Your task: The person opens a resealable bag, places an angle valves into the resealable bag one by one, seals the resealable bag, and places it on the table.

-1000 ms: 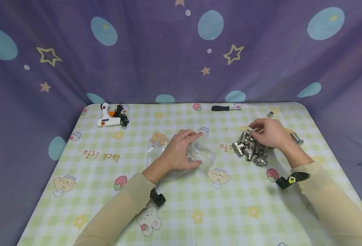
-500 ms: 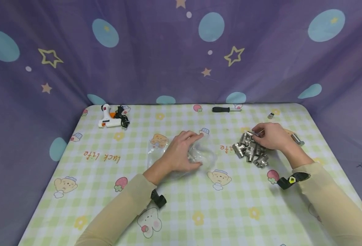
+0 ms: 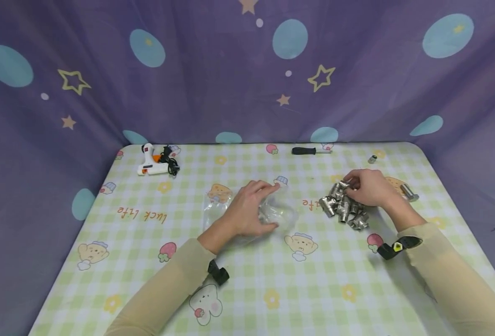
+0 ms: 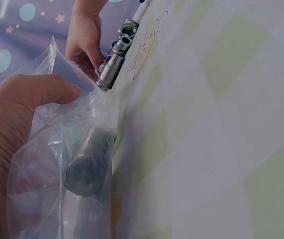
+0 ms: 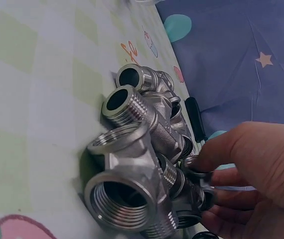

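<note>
My left hand [image 3: 245,212] holds a clear plastic bag [image 3: 287,217], thumb and fingers spread apart around its mouth. Inside the bag, the left wrist view shows a dark metal pipe fitting [image 4: 88,167], blurred by the plastic. To the right, several silver threaded pipe fittings [image 3: 343,206] lie heaped on the table, some of them tees. My right hand [image 3: 369,187] is at the back right of this heap. In the right wrist view its thumb and fingers pinch one fitting [image 5: 198,172], partly hidden behind the others.
A white glue gun [image 3: 152,168] with a black cord lies at the back left. Toward the back edge is a black-handled screwdriver [image 3: 304,150]. A small metal fitting [image 3: 372,159] and a longer metal piece [image 3: 409,192] lie beyond and right of my right hand.
My right hand has lowered onto the heap and its fingers have closed on a fitting. The left hand keeps its place on the bag.
</note>
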`<state>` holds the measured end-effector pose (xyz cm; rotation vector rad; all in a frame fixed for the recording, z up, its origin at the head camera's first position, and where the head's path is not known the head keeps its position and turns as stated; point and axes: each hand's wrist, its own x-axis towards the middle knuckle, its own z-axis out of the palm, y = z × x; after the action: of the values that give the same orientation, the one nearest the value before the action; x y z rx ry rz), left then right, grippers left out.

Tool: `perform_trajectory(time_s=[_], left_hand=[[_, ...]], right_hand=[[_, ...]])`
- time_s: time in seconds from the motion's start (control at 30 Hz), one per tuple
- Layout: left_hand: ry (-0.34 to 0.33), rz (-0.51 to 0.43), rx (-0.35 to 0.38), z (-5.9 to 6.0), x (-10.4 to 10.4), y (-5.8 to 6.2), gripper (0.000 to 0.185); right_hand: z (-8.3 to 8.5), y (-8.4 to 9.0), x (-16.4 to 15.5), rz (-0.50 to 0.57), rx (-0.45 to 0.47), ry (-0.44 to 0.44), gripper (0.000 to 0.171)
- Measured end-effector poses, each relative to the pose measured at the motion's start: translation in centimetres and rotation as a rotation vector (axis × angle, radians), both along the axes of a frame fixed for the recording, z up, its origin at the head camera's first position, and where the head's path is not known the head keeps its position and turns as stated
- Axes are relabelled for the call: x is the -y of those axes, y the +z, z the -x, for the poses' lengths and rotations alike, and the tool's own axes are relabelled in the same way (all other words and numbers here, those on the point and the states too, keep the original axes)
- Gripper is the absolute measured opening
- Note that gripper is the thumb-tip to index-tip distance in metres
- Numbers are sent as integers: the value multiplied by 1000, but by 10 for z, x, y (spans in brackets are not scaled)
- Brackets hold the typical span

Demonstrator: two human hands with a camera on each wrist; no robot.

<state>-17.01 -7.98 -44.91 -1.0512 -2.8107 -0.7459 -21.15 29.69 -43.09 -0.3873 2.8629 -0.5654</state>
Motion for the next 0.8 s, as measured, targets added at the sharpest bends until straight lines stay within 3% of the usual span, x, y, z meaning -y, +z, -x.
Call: perform_trajectory(time_s=[0.43,0.6,0.8], left_hand=[[-12,13,-19,3,-3,1,97],[-2,18,-16,2,-2,1,96],[-2,8,-2,-2,-3,1,95]], right_hand=[[1,18,1,111,12,-137,38],[-1,25,11,262,65,-157,39],[-5,33,27,457,186,-119,37]])
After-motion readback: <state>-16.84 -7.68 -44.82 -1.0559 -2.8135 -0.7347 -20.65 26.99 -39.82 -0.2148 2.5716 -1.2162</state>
